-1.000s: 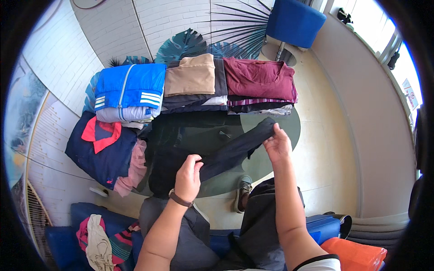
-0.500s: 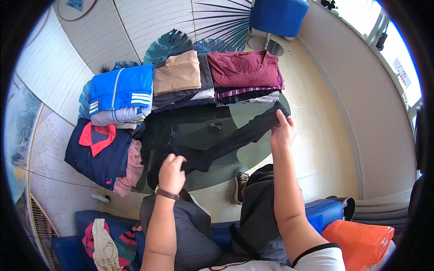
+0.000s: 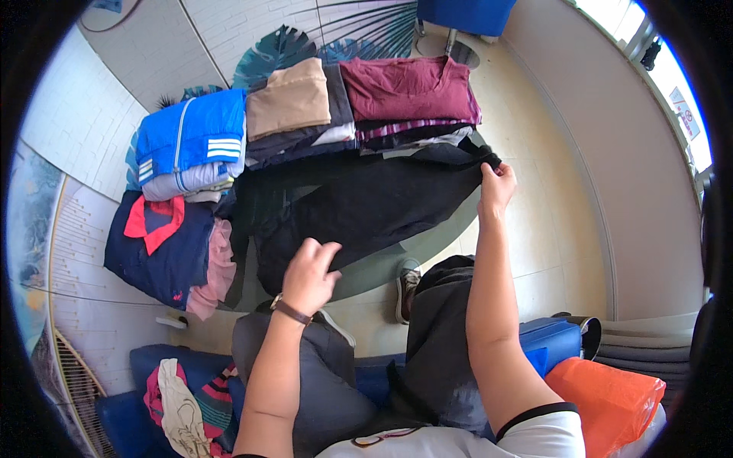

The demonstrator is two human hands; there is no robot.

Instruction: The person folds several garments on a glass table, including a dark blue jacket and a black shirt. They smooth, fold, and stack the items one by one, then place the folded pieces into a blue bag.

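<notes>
A black garment, perhaps trousers, lies spread over the dark glass table, slanting up to the right. At its far right end, my right hand pinches the bunched edge. My left hand, with a brown-strapped watch on its wrist, hovers at the garment's near left edge. Its thumb and fingers are apart and I see nothing between them. Whether it touches the cloth I cannot tell.
Along the table's far side stand folded stacks topped by a blue jacket, beige cloth and a maroon shirt. Navy clothing with pink ruffles lies left. An orange bag sits beside me, right; loose clothes lie left.
The black garment has gone from a narrow, stretched strip to a wide, flatter spread. My right hand has shifted slightly right; my left hand has moved a little right and its fingers have opened.
</notes>
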